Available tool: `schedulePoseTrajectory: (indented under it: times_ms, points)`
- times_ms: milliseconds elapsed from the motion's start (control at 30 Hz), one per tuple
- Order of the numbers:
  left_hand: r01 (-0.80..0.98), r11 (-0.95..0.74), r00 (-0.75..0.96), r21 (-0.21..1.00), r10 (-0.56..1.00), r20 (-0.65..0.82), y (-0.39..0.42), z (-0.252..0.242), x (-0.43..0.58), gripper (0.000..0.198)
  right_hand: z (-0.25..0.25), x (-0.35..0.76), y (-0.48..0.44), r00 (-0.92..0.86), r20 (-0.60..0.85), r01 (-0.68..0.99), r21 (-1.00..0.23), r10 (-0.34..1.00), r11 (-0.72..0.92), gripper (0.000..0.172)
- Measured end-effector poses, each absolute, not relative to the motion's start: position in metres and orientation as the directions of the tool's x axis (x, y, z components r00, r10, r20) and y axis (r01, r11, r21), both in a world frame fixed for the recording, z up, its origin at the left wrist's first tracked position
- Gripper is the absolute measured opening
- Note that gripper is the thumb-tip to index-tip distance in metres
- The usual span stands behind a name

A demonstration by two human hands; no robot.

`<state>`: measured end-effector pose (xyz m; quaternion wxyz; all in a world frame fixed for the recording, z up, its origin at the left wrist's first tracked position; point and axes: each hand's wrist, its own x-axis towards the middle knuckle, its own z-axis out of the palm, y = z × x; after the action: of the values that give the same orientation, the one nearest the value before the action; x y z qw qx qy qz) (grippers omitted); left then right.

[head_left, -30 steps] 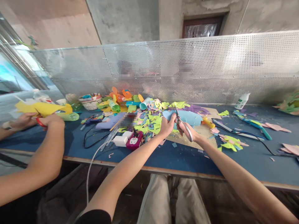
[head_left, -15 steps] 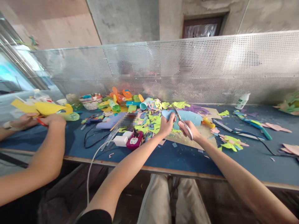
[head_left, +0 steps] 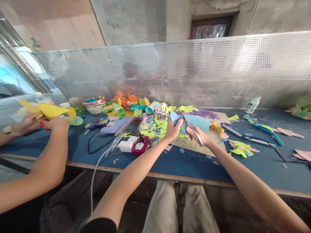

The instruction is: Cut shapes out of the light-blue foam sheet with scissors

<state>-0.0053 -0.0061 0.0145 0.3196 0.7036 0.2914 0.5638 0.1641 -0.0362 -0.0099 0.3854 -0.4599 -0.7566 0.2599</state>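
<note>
My left hand (head_left: 174,128) pinches a piece of light blue paper (head_left: 175,117) between thumb and fingers. Closed around the handles of a pair of scissors (head_left: 195,134) is my right hand (head_left: 199,135); the blades point up and left, at the edge of that paper. A larger light blue sheet (head_left: 198,122) lies behind my hands. Beneath them a brown board (head_left: 206,145) rests on the table, and a heap of yellow-green paper scraps (head_left: 159,124) spreads to the left.
A magenta power strip (head_left: 140,145) with white plugs sits near the front edge. At left, another person's hands (head_left: 54,124) hold yellow paper and red scissors. A white glue bottle (head_left: 252,105) stands by the perforated metal screen (head_left: 218,71). Hot glue gun (head_left: 216,127) lies right of my hands.
The blue paper in my left hand has turned slightly, and the scissors have shifted a little with my right hand. At left, the other person's yellow paper has tilted and moved.
</note>
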Motion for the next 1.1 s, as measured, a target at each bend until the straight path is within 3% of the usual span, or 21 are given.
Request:
schedulePoseTrajectory:
  times_ms: [367, 667, 1100]
  points:
    - [0.062, -0.640, 0.228, 0.766, 0.757, 0.613, -0.0048, 0.0143, -0.0094, 0.048, -0.0042, 0.1730, -0.0400, -0.265, 0.345, 0.535, -0.725, 0.901, 0.435, 0.059]
    - [0.034, -0.596, 0.100, 0.802, 0.801, 0.591, 0.0012, 0.0138, -0.0072, 0.042, -0.0052, 0.1687, -0.0371, -0.147, 0.346, 0.568, -0.738, 0.927, 0.365, 0.055]
    - [0.074, -0.646, 0.171, 0.760, 0.759, 0.629, -0.0037, 0.0181, -0.0096, 0.046, -0.0111, 0.1737, -0.0333, -0.272, 0.344, 0.572, -0.693, 0.899, 0.439, 0.055]
